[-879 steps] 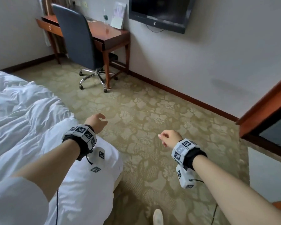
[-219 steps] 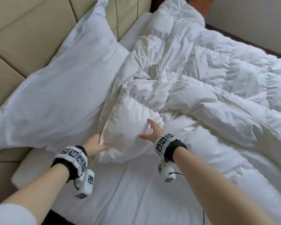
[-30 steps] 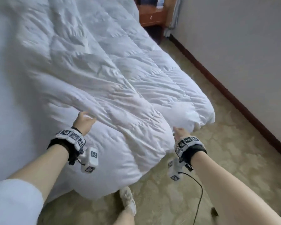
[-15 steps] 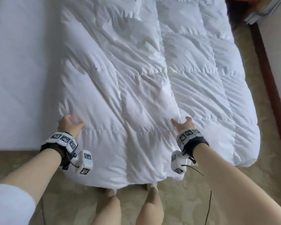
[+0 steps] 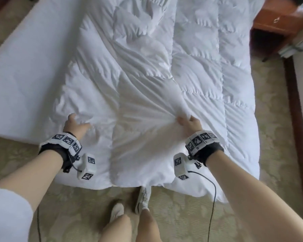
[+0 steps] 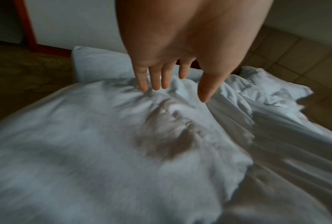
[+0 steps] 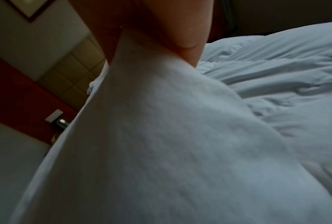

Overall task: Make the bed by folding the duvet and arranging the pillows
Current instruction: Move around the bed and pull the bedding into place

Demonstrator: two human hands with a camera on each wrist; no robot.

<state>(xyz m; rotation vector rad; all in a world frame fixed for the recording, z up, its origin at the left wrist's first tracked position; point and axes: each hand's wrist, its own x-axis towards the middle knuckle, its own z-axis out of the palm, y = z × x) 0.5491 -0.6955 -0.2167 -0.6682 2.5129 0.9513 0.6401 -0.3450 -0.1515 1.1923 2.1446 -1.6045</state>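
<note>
A white quilted duvet (image 5: 164, 70) lies crumpled over the foot and right half of the bed, its end hanging toward the floor. My left hand (image 5: 75, 124) hovers flat over the duvet's left part, fingers (image 6: 155, 78) straight and the tips touching the cloth (image 6: 122, 151). My right hand (image 5: 189, 122) pinches a bunch of the duvet and pulls it up into a taut ridge (image 7: 151, 136). A white pillow (image 6: 96, 65) lies at the far end in the left wrist view.
Bare white sheet (image 5: 28, 70) covers the bed's left half. A red-brown nightstand (image 5: 278, 20) stands at the top right, with a dark skirting board (image 5: 297, 137) along the right wall. My feet (image 5: 142, 198) stand on patterned carpet at the bed's foot. Cables hang from both wrists.
My right hand has closed on the duvet and bunched it upward. My left hand has let go and opened flat over the cloth. Both hands moved slightly further onto the bed.
</note>
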